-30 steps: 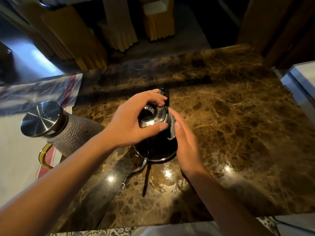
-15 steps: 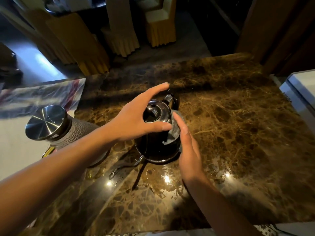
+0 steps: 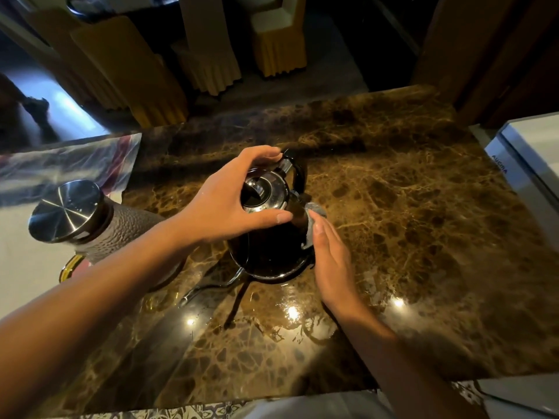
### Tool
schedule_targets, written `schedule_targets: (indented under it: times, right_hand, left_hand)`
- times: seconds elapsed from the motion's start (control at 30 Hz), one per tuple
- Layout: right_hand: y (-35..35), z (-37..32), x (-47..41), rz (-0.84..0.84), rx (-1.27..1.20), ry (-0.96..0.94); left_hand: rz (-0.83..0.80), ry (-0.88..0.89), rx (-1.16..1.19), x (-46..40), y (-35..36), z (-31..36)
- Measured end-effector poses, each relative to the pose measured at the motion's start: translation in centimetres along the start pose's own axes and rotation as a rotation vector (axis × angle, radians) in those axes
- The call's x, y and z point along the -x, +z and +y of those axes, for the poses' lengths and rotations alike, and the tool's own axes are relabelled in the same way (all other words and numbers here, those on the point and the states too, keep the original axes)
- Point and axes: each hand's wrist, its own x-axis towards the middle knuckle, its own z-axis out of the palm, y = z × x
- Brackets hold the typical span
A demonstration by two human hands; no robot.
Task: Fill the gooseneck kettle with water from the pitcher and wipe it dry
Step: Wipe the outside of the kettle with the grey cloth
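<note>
Head view looks down on a dark gooseneck kettle (image 3: 269, 237) standing upright near the middle of a glossy brown marble desk (image 3: 408, 222), its thin spout (image 3: 211, 287) curving toward the near left. The kettle looks like polished metal, stiff and slick, and if it has been filled it is probably fairly heavy, so sliding on the shiny stone seems a risk; the lid rim and the black handle (image 3: 298, 173) at its far side look like the safest places to hold. The left hand (image 3: 230, 204) arches over the lid (image 3: 263, 192), fingers and thumb curled round its rim, steadying the kettle from above. The right hand (image 3: 331, 261) lies with fingers fairly straight and together, pressing a small grey cloth (image 3: 313, 222) flat against the kettle's right wall; the wiping step seems to be under way. A textured grey pitcher (image 3: 99, 225) with a steel lid stands well apart at the left edge.
</note>
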Motion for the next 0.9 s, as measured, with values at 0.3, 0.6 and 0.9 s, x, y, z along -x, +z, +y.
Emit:
schedule_targets:
  times: [0.3, 0.6, 0.9]
  right_hand:
    - [2.1, -3.8, 2.3, -0.02, -0.045, -0.223]
    - [-0.6, -1.6, -2.4, 0.08, 0.087, -0.287]
    - [-0.2, -2.3, -1.5, 0.071, 0.053, -0.226]
  left_hand:
    - [-0.394, 0.046, -0.095, -2.8, -3.3, -0.2]
    - [-0.345, 0.028, -0.012, -2.5, -2.7, -0.1]
    - [-0.312, 0.025, 0.034, -2.1, -2.3, -0.3]
